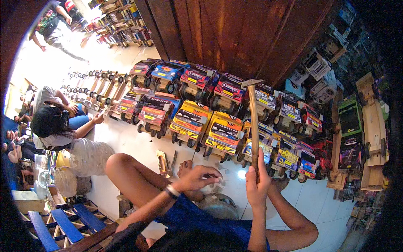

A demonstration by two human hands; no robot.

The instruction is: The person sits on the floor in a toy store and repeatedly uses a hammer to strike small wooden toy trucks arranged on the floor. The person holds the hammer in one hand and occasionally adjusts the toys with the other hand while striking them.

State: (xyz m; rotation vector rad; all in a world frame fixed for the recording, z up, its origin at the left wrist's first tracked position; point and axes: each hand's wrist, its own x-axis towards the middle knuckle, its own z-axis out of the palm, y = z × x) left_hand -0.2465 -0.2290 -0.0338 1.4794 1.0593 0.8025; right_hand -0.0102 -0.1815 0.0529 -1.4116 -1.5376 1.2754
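Observation:
My right hand (257, 181) is wrapped round the wooden handle of a hammer (254, 122), which stands upright with its metal head at the top. In front of my bent legs, my left hand (198, 178) has its thumb and fingers drawn together; whatever they may hold is too small to make out. Beneath my hands is a round greyish object (218, 206), partly hidden by my blue shorts. Beyond the hands stand rows of wooden toy trucks, among them a yellow truck (191, 122) and another yellow truck (223, 131), with the hammer in front of part of the rows.
A small wooden piece (162, 162) lies on the tiled floor near my foot. Bare wooden chassis with wheels (98, 84) line up at the far left, near a seated person (52, 117). Wooden truck bodies (374, 138) stand at the right. Blue slats (67, 224) lie at the lower left.

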